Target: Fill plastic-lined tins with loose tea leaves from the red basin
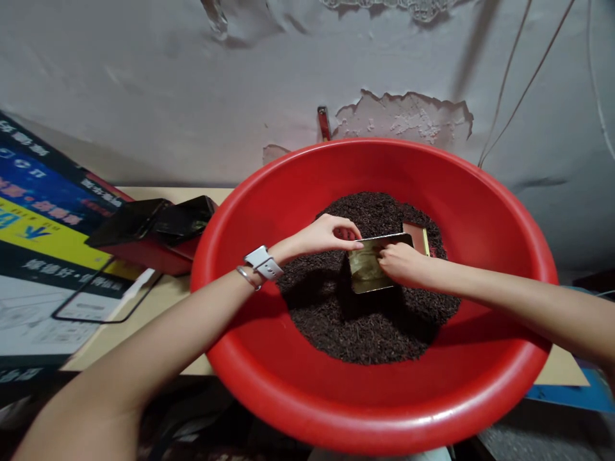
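Observation:
A large red plastic basin [375, 416] holds a heap of dark, twisted dry leaves that look like loose tea [360, 339]. Over the heap, a rectangular metal tin [365, 272] with a gold-coloured inside lies tilted, its opening toward me. My left hand [329, 234], below a white watch, pinches the tin's upper left edge between thumb and fingers. Curled fingers of my right hand [403, 262] reach into the tin's opening; what they hold, if anything, is hidden. Behind my right hand, a gold-rimmed, pinkish piece [417, 237], perhaps a lid, rests on the leaves.
Two dark open boxes [144, 224] stand left of the basin on a pale board [182, 333]. A printed carton [43, 243] leans at far left, with a black wire frame [103, 320] near it. Behind is a peeling wall [168, 96] with hanging cords [533, 70].

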The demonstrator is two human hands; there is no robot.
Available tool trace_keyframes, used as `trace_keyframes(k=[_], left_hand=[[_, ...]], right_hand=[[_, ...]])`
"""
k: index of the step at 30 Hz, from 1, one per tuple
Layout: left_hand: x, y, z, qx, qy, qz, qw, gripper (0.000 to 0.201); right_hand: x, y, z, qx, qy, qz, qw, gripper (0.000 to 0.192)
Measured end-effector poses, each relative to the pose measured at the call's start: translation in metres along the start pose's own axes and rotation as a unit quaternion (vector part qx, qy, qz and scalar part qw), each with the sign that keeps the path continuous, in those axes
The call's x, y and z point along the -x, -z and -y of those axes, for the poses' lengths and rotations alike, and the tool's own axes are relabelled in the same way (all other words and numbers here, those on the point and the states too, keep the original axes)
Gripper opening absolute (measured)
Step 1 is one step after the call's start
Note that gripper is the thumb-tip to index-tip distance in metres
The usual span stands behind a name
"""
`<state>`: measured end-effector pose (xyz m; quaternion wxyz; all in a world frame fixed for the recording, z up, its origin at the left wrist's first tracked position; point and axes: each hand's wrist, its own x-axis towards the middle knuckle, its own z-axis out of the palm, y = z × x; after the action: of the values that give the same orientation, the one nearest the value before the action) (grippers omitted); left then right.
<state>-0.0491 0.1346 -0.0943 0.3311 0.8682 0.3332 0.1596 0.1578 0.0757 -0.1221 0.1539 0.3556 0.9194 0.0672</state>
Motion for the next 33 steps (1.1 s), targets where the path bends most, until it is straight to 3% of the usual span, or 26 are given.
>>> trace_keyframes(k=[2,5,10,14,17,21,23,26,29,33], left_hand=[[-0.001,0.000,0.004,-0.008,-0.004,-0.013,1.000,0.036],[-0.003,0.002,0.015,-0.012,-0.011,-0.058,0.998,0.035],[-0.006,0.006,0.023,-0.022,-0.007,-0.155,0.988,0.041],[-0.004,0.011,0.012,-0.025,-0.016,-0.223,0.974,0.043],[0.001,0.014,-0.001,-0.024,-0.044,-0.240,0.970,0.039],[0.010,0.013,-0.015,-0.055,-0.099,-0.283,0.952,0.038],[0.012,0.011,-0.018,-0.096,-0.132,-0.301,0.940,0.026],[0.013,0.006,-0.019,-0.161,-0.158,-0.283,0.932,0.005],[0.010,0.002,-0.013,-0.186,-0.139,-0.262,0.937,0.013],[0.004,-0.001,-0.004,-0.190,-0.141,-0.252,0.938,0.020]], right_hand=[[-0.001,0.008,-0.002,0.009,0.028,-0.022,0.999,0.020],[0.006,0.025,-0.010,-0.010,0.058,-0.145,0.988,0.021],[0.029,0.045,-0.037,-0.054,-0.006,-0.378,0.924,0.027],[0.037,0.048,-0.054,-0.046,-0.071,-0.476,0.875,0.024],[0.038,0.051,-0.058,-0.038,-0.088,-0.481,0.871,0.021],[0.038,0.052,-0.060,-0.020,-0.106,-0.430,0.896,0.020],[0.038,0.051,-0.063,-0.020,-0.114,-0.401,0.909,0.016],[0.036,0.047,-0.071,-0.025,-0.109,-0.358,0.927,0.025],[0.035,0.044,-0.079,-0.039,-0.078,-0.321,0.943,0.006],[0.044,0.052,-0.083,-0.111,-0.042,-0.350,0.929,0.013]])
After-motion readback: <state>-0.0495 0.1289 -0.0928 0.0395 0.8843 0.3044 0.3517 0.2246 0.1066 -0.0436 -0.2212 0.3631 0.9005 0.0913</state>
